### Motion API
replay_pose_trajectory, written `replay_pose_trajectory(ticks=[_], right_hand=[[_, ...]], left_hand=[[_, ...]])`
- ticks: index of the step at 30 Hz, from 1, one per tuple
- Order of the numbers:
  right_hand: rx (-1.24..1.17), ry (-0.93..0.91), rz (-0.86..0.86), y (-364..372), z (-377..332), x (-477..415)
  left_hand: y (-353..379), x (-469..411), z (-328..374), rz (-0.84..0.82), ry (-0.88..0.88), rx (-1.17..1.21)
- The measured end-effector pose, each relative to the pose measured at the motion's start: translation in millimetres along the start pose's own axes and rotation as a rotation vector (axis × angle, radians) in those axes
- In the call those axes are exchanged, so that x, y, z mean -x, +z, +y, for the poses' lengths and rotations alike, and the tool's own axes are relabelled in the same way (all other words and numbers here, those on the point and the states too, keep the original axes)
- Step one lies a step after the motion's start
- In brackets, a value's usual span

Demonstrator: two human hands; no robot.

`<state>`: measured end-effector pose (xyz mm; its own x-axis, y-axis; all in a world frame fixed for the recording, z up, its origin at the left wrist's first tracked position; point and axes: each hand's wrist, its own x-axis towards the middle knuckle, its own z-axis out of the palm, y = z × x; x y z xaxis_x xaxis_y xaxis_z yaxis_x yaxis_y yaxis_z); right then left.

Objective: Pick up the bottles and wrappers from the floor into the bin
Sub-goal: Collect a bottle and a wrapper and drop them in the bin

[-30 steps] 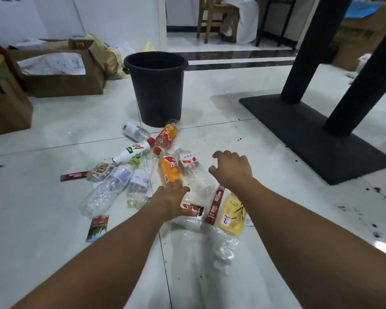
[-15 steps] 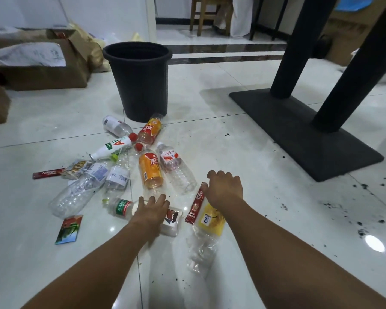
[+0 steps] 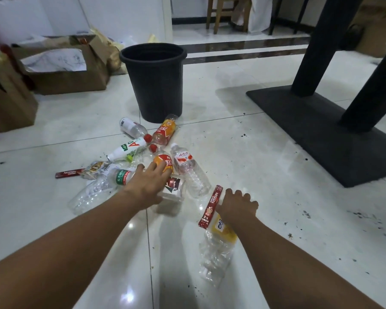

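Observation:
A black bin [image 3: 153, 85] stands on the white tiled floor, with a heap of several plastic bottles and wrappers in front of it. My left hand [image 3: 148, 182] grips a clear bottle with green and dark labels [image 3: 175, 186], fingers reaching over an orange bottle [image 3: 165, 162]. My right hand [image 3: 237, 207] is curled over the top of a crushed clear bottle with a yellow label [image 3: 221, 233], beside a red Nescafe sachet [image 3: 211, 207]. A red-labelled clear bottle [image 3: 191, 172] lies between my hands. A second red sachet [image 3: 69, 173] and a wrapper [image 3: 96, 168] lie at the left.
A black table base [image 3: 321, 134] with two slanted legs takes up the right. Open cardboard boxes [image 3: 71, 79] and a brown box [image 3: 9, 105] stand at the left. A wooden chair [image 3: 221, 12] is in the back room. Dark specks dot the floor at right.
My left hand has closed on the green-labelled clear bottle and carried it up toward the orange bottle. My right hand stays on the yellow-labelled bottle. The view has shifted.

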<state>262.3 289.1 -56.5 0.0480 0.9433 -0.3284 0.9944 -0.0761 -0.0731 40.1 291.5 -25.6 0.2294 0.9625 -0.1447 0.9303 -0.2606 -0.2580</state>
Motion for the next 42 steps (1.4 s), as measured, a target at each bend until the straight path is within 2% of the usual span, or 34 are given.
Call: replay_pose_trajectory(ticks=[4,9,19,22,27,32,38,42], right_hand=[[-0.040,0.124,-0.114,6,3,-5],[-0.098,0.219,-0.136,25,5,-9],[-0.149,-0.024,-0.078,40,-28,-1],[-0.245,-0.053,-0.034,31,-30,-4],[-0.446,-0.104,-0.081,13,-27,-3],[-0.458,-0.071,-0.063,2,-32,-3],[-0.602,-0.023,-0.087,-9,-39,4],[-0.466,-0.084,-0.087,-14,-44,7]], left_hand=[[-2,-7,-3,0.049,-0.048,0.026],[-3,-16,4,0.081,-0.038,0.048],[-6,-21,-3,0.103,-0.072,0.050],[-7,-19,-8,0.098,-0.087,0.049],[-11,-14,-14,0.108,-0.105,0.050],[-17,-10,-18,0.140,-0.112,0.025],[-33,-6,-22,0.172,-0.117,0.030],[-40,-4,-25,0.169,-0.126,0.041]])
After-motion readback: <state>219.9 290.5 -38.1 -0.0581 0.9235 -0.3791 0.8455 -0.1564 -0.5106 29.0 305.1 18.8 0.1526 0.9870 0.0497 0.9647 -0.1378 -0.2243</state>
